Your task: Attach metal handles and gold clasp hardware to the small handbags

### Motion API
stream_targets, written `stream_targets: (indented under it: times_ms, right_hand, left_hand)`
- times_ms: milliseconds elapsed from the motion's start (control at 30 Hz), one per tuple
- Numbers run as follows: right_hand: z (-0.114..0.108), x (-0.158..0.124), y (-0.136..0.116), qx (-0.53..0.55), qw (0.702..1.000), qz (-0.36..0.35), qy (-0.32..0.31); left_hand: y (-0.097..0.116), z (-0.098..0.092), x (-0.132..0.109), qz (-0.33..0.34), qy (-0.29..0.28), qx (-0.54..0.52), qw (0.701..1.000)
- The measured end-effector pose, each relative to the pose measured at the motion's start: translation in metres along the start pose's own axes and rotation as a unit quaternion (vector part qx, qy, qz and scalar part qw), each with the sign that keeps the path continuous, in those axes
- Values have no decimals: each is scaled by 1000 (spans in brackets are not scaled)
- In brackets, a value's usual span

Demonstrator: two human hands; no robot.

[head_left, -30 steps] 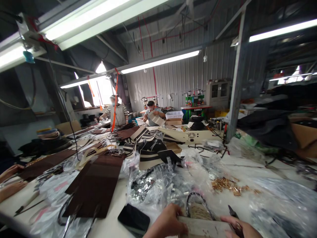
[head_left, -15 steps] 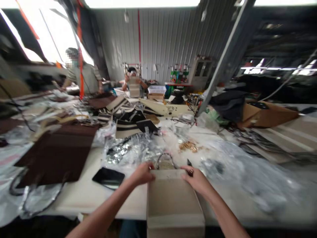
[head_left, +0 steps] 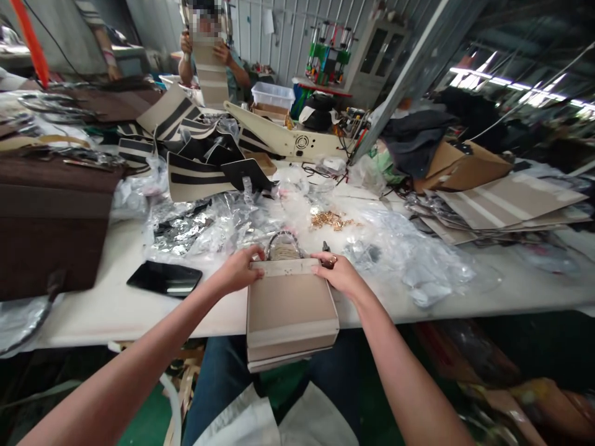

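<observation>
Both left hand (head_left: 239, 270) and right hand (head_left: 338, 273) grip beige bag (head_left: 290, 310).

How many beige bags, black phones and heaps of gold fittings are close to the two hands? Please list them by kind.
beige bag: 1, gripped at its top corners by the left hand and right hand
black phone: 1
heap of gold fittings: 1
Total: 3

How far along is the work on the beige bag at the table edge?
Done: the beige bag looks assembled, its handle fitted. In hand: the left hand and right hand grip its top corners, the bag overhanging the table. Left: gold fittings lie loose and striped panels lie flat beyond.
</observation>
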State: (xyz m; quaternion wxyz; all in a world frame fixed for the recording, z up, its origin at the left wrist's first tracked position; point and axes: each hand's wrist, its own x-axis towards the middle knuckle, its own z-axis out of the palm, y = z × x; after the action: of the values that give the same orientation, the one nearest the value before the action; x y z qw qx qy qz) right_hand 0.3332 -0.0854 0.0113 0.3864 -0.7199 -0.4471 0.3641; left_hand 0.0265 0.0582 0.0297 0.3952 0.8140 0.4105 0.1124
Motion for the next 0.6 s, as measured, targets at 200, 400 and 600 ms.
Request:
stream_targets:
  times_ms: [200,400,600]
  right_hand:
    - [4,-2,-3,-42,999,4,31]
    - [8,-11,-5,-34,996,-46,72]
    - [11,-15,-3,-28,994,-73,82]
  left_hand:
    - [1,0,-2,5,-6,5,1000]
    - [-1,1,-2,4,-3,-5,1000]
    - [3,4,-3,-4,-4,-28,1000]
